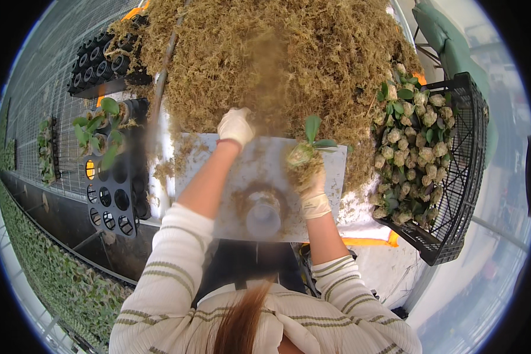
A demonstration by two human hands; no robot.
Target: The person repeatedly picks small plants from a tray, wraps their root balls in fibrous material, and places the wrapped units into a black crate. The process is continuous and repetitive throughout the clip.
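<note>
My right hand, in a pale glove, grips a young orchid plant by its root ball, with loose brown moss wrapped about the lower part. Its green leaves point away from me. At the near edge of a large heap of sphagnum moss, my gloved left hand is curled, its fingertips hidden; whether it holds any moss I cannot tell. Between my forearms a clear plastic pot stands on a pale board, and bits of moss lie around it.
To the right, a black plastic crate lies tilted beside many moss-wrapped seedlings. At left stand a black pot tray with several potted orchids and another black tray. A rod borders the moss heap.
</note>
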